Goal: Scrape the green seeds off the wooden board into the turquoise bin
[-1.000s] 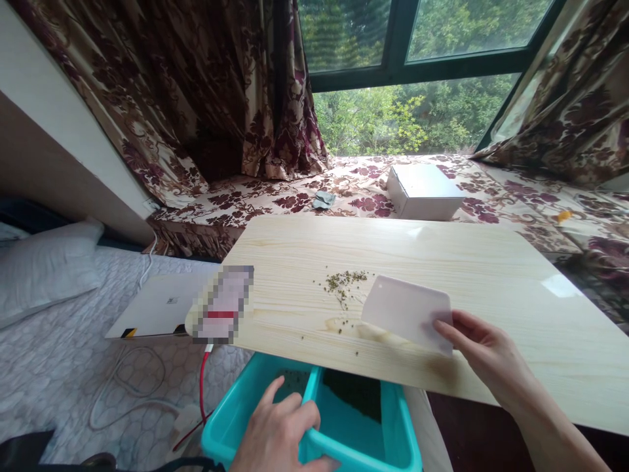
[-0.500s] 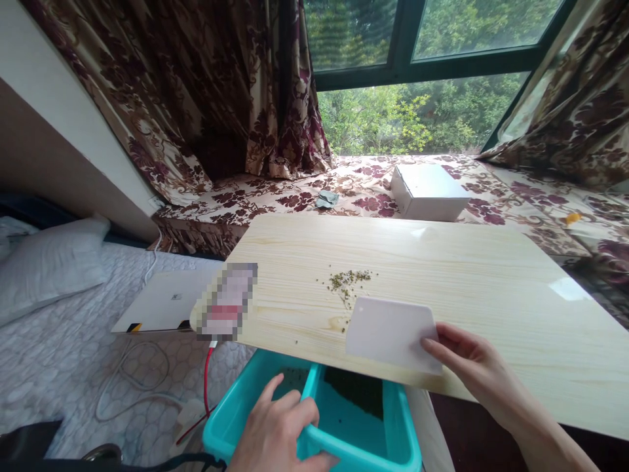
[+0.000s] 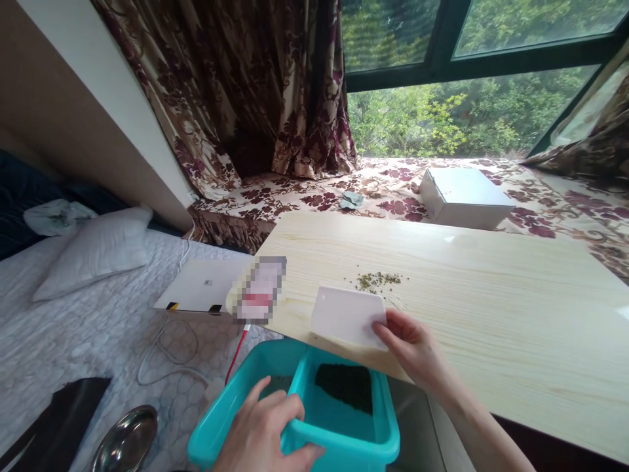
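My right hand (image 3: 415, 347) pinches a white plastic scraper card (image 3: 348, 316) at the near edge of the pale wooden tabletop (image 3: 491, 308). A small heap of green-brown seeds (image 3: 377, 280) lies on the tabletop just behind the card. Below the table edge sits a teal plastic bin (image 3: 304, 419) with a dark layer of seeds (image 3: 344, 387) in its inner compartment. My left hand (image 3: 268, 436) grips the bin's near rim, fingers curled over it.
A white box (image 3: 464, 196) rests on the floral cloth by the window. A white laptop-like slab (image 3: 196, 294), cables (image 3: 167, 357), a pillow (image 3: 93, 252) and a metal bowl (image 3: 125, 442) lie on the bed at left. A blurred item (image 3: 259, 292) sits on the table's left corner.
My right hand has swept the scraper card leftward and toward the table's near edge, above the bin. The view has swung to the left; my left hand stays on the bin.
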Demonstrator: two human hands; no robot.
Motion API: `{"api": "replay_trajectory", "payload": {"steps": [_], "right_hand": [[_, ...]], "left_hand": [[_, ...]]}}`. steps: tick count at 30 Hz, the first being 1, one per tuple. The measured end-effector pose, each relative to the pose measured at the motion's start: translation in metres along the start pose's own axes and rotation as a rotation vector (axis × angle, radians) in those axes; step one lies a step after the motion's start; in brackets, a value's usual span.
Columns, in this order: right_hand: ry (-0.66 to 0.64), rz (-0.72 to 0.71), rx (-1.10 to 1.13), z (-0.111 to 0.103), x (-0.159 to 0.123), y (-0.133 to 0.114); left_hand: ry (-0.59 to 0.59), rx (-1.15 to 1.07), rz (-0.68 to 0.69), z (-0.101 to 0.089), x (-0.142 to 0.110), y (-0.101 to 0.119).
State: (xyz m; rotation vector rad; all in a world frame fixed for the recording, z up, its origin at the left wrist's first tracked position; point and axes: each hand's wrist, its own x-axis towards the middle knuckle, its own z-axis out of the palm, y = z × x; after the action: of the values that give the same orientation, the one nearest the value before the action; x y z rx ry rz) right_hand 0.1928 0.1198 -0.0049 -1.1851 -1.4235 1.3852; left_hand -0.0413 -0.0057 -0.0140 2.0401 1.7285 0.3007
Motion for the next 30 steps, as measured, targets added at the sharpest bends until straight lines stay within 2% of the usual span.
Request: {"api": "replay_trajectory", "payload": {"steps": [4,6,8,12,15,17,21,26,30], "right_hand": [[-0.123,0.036,-0.069,-0.004,-0.005,-0.007],[-0.134,0.046,-0.087,-0.014,-0.01,-0.011],[-0.033,0.032,-0.087,-0.028,-0.016,-0.015],[0.324,0.037,-0.099,-0.063,-0.025,-0.017],[0.42,0.059,-0.127,-0.082,-0.033,-0.013],[0.424,0.067,-0.154,-0.089,-0.038,-0.01],[0.427,0.086,-0.167,-0.094,-0.041,-0.004],[0.402,0.115,-0.126,-0.097,-0.04,-0.003],[0.392,0.128,-0.09,-0.1,-0.038,-0.002]], "left_hand": [[0.01,-0.011,-0.015,0.0,-0.001,0.001],[0.018,-0.014,-0.023,0.0,-0.001,0.002],[0.017,-0.027,-0.015,-0.001,0.001,0.006],[-0.014,-0.035,0.086,0.002,0.011,0.018],[-0.033,-0.011,0.181,0.014,0.021,0.029],[-0.043,-0.004,0.23,0.025,0.027,0.033],[-0.02,0.001,0.231,0.038,0.034,0.035],[-0.134,0.005,0.209,0.021,0.037,0.04],[-0.156,0.013,0.194,0.012,0.04,0.044]]}}
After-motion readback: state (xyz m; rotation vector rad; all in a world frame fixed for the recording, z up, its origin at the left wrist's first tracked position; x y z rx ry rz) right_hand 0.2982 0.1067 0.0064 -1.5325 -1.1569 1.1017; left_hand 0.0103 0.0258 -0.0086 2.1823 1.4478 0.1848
